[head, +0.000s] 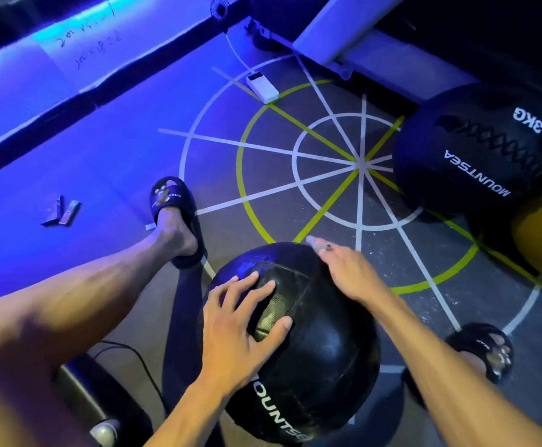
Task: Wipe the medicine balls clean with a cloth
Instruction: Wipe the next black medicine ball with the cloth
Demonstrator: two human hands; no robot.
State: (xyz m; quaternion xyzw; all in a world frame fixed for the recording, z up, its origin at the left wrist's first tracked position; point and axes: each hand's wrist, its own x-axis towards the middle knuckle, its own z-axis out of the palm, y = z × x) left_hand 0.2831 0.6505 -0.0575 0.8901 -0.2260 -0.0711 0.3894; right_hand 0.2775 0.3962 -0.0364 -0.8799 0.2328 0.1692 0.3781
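Near medicine ball (298, 346): black, MOUNTSEA lettering, sitting on the gym floor (263, 195) between the person's slippered feet, close to the near edge of the painted circle markings. It appears kept there so that both hands reach it from the seat.

Left hand (240, 321): fingers spread and laid flat over the ball's upper left panel, thumb out to the side. It holds nothing; the spread looks meant to steady the ball or turn it.

Right hand (343, 269): resting on the ball's far upper right, fingers fairly straight and reaching over the far curve. Fingertips blurred; whether anything is pinched there I cannot tell. No cloth is visible in either hand or anywhere on the floor.

Second medicine ball (469, 150): black, marked 3KG, on the floor at the far right, well apart from the first and just beside a yellow object (540, 233) at the right edge. Probably waiting its turn.

Power bank (262, 88): white, cabled, on the floor towards the far wall, near a small fan (220, 9).

Small items (63, 212): on the floor at left, too small to name.
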